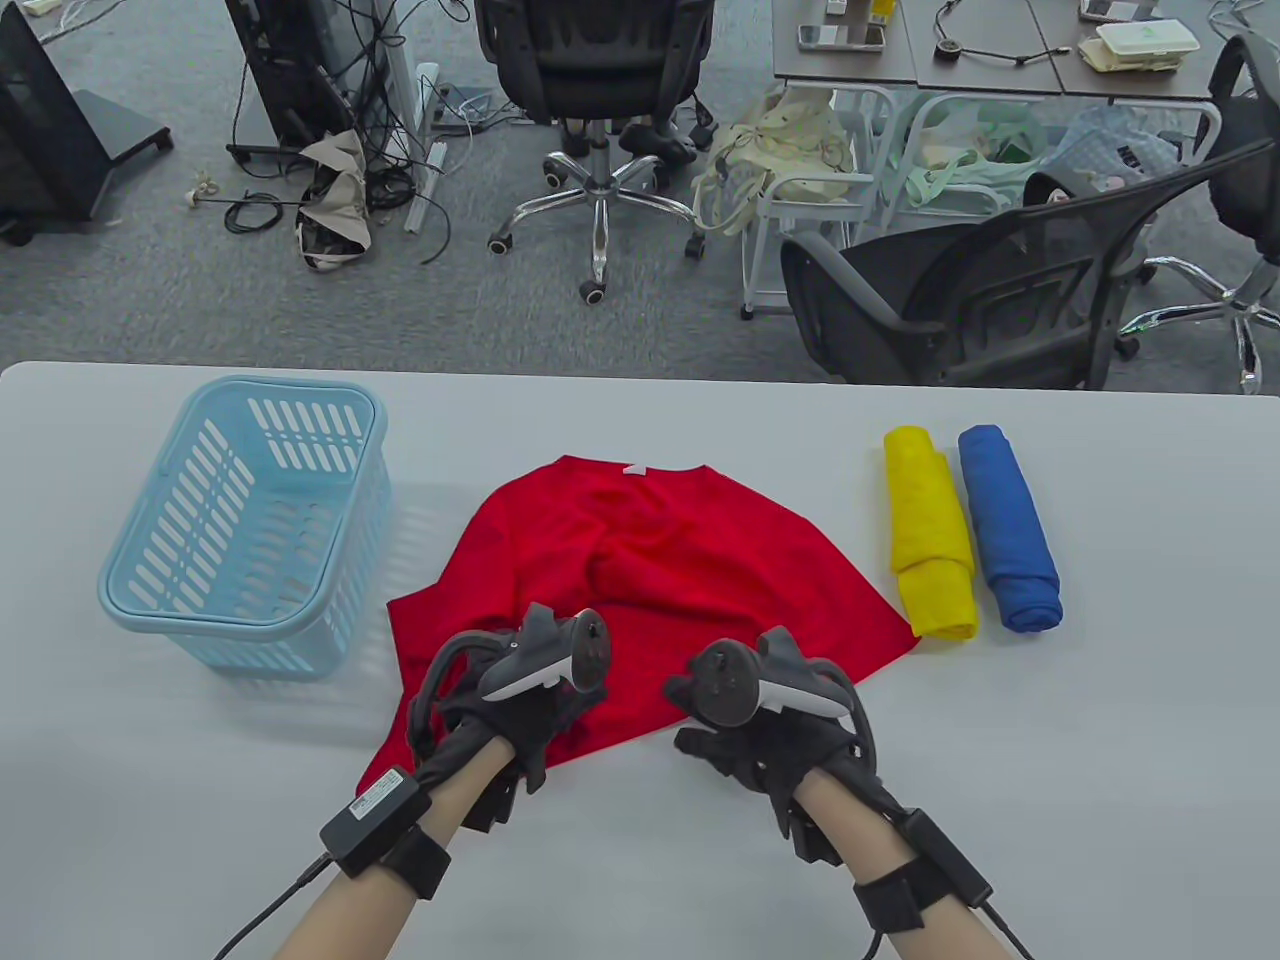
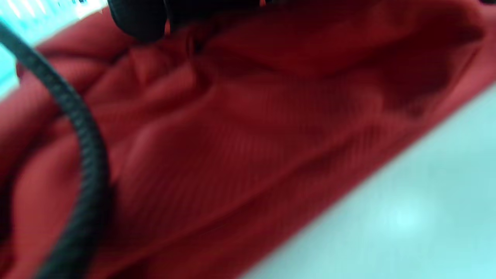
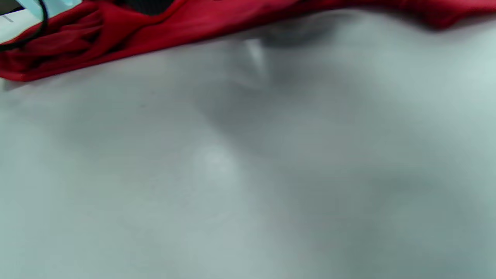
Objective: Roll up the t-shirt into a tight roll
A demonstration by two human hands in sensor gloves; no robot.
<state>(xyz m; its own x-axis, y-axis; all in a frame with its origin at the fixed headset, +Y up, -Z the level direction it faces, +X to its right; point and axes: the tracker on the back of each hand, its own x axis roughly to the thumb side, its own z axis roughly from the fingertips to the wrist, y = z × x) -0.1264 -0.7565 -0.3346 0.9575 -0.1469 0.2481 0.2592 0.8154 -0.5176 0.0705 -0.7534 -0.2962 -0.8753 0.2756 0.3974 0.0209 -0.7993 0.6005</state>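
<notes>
Two gloved hands reach in from the near edge of a pale grey worktop [image 1: 1000, 780], each with a dark tracker strapped to its back and a black band round the wrist. The left hand [image 1: 510, 715] rests on the near edge of a red t-shirt [image 1: 650, 560]; its fingers are hidden beneath the tracker, so whether they grip the cloth cannot be told. The left wrist view shows only blurred, rumpled red fabric, a black cable and a strip of worktop. The right hand [image 1: 770, 745] sits just beside the shirt's near edge, fingers curled downward toward the bare worktop; whether it holds any cloth cannot be told either. The right wrist view shows mostly bare worktop with the red hem along the top.

The t-shirt lies spread and creased at the middle of the worktop, unrolled, its neckline pointing away with a small white tag there; no writing on it can be read. A small black box on the left wrist carries a white label, too small to read.

To the left of the shirt stands a light blue slatted basket [image 1: 150, 590]. To the right lie a yellow roll [image 1: 930, 530] and a blue roll [image 1: 1008, 525], side by side and touching.

Beyond the worktop is grey carpet, with black office chairs [image 1: 590, 70], tangled cables, bags on the floor and a further table carrying small items.
</notes>
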